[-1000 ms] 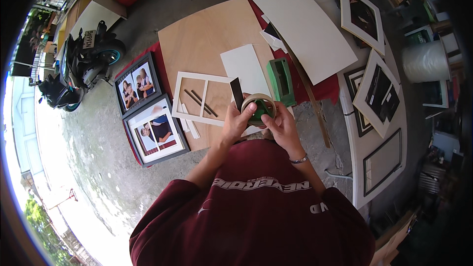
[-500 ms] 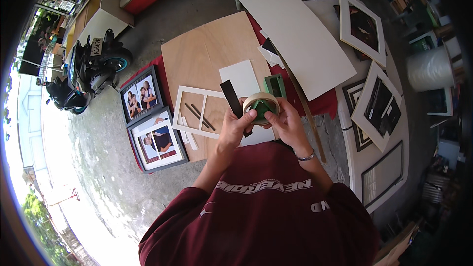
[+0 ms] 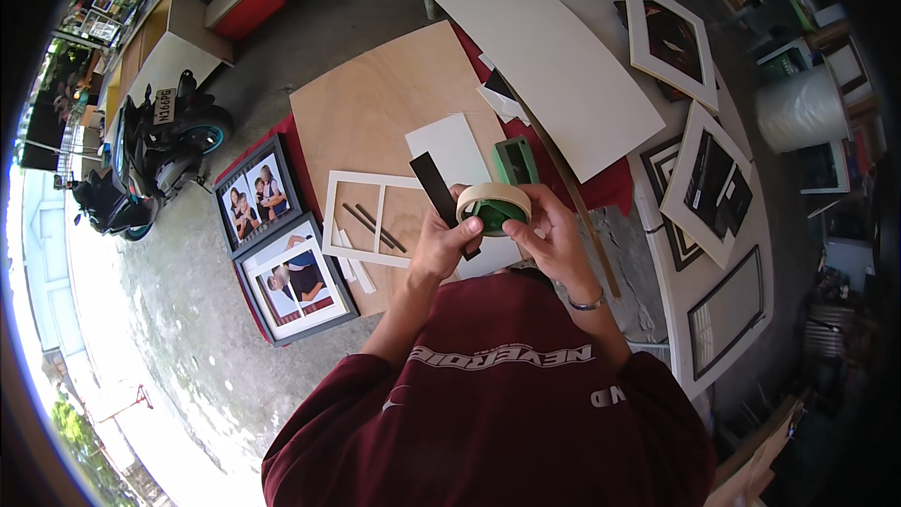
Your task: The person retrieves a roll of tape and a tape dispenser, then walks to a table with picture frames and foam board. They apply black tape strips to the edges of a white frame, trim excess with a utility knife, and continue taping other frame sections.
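A roll of cream tape with green inside its ring is held up between my two hands, over the near side of the wooden board. My left hand grips its left side, thumb on the near rim, and also holds a flat black strip that slants up to the left. My right hand closes around the roll's right side, thumb at the near edge. Just beyond the roll lies a green box-like tool. A white window mat with two thin dark strips rests left of my hands.
Two dark-framed photos lie left of the plywood board. A large white sheet covers the far right, beside a long wooden strip. Matted pictures and frames sit on a pale table. A motorcycle stands at left.
The tape roll has tilted in my hands, showing more of its outer band. The scene has shifted slightly leftward in view; both hands keep their hold.
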A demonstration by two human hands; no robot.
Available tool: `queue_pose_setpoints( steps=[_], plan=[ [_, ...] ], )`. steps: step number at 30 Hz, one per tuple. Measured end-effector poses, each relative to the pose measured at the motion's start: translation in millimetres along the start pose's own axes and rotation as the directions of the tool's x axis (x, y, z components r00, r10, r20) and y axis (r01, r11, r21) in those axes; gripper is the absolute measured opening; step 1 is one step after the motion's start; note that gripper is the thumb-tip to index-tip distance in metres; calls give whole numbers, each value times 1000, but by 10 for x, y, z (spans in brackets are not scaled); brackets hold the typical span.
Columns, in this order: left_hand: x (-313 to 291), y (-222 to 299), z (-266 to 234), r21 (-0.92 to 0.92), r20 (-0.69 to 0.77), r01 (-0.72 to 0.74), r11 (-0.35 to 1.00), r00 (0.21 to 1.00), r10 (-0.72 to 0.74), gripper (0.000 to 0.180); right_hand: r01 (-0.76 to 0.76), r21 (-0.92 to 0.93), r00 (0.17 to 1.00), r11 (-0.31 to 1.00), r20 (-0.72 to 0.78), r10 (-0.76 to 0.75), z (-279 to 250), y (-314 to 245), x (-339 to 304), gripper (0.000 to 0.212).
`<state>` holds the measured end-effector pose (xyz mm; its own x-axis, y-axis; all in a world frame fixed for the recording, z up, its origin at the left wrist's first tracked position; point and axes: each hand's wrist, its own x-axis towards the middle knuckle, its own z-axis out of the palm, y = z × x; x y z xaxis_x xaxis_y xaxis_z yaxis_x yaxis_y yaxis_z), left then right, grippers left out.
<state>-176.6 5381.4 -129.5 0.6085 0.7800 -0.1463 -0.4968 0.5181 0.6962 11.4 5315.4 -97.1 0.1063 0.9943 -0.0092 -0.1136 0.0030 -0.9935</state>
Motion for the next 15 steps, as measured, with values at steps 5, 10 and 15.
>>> queue_pose_setpoints(
  steps=[5, 10, 15],
  plan=[
    [-71, 163, 90, 240, 63, -100, 966, 994, 88, 33, 55, -172, 997, 984, 70, -43, -55, -280, -81, 51],
    [-131, 427, 260, 623, 219, -274, 733, 960, 173, 36, 299, -308, 954, 903, 121, -274, -65, -504, -122, 51],
    [-183, 534, 427, 630, 139, -183, 754, 983, 123, 35, 374, -412, 927, 831, 139, -349, -71, -446, -150, 39]
  ],
)
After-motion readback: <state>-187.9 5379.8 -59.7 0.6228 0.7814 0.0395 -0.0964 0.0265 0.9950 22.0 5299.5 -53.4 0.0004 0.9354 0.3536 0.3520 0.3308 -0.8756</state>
